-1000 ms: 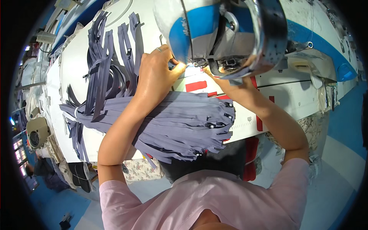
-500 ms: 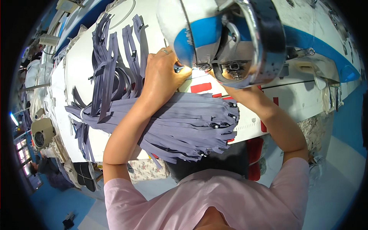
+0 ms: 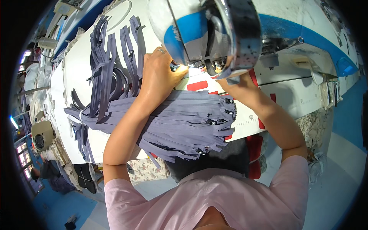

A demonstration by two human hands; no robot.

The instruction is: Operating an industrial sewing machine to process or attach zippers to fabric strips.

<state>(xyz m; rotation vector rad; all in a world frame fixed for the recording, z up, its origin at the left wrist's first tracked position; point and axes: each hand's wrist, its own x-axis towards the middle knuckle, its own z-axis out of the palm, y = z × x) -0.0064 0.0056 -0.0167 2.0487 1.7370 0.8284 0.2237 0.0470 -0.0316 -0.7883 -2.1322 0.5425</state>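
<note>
My left hand is closed in a pinch beside the sewing machine's needle area, on a zipper whose dark slider shows by the thumb. Under the machine head, my right hand has its fingers bent inward, mostly hidden behind the metal. A small grey piece shows by those fingers; I cannot make out what they hold. Below my hands lies a fanned bundle of grey-purple zippers, tied at its left end, with black sliders at the right ends.
More grey zippers lie in loose strands at the left of the white table. Red tape pieces and a ruler scale mark the table front. A beige round-fronted device stands off the left edge.
The machine head appears shifted left in the view, with the table and bundle shifting slightly too. My right hand shows more, with a grey piece by it; my left hand keeps its pinch.
</note>
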